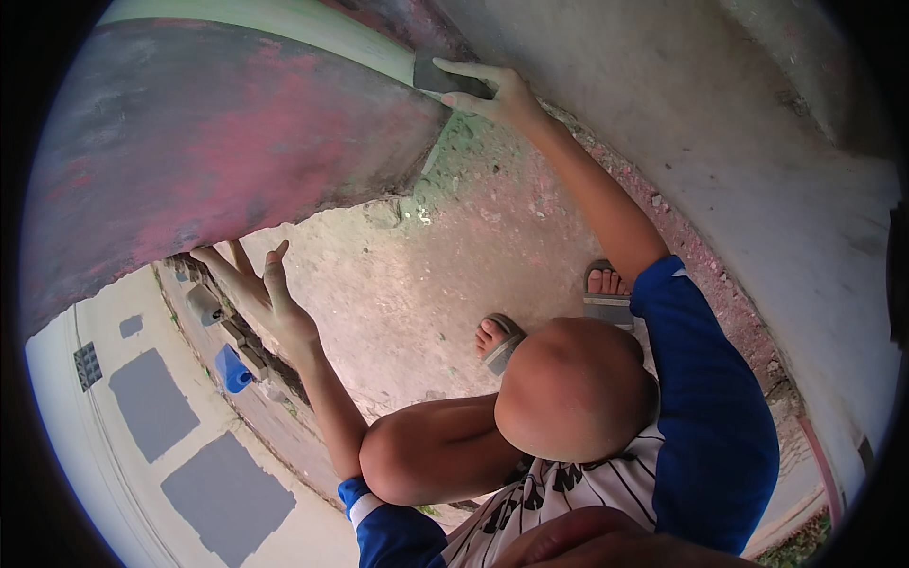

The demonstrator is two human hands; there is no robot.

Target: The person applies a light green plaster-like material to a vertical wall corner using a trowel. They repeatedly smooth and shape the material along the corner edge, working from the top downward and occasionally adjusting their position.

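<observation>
Right hand (497, 93) pinches a dark block (437, 76) near the slab's (237, 128) corner; its rough edge could scratch my spread left hand (270, 298).

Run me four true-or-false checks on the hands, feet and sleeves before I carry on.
1. The right hand holds a dark block. True.
2. The left hand holds a second block. False: it is open, at the rough edge of the pink-and-grey surface.
3. Both feet wear sandals. True.
4. The sleeves are red. False: they are mostly blue.
</observation>
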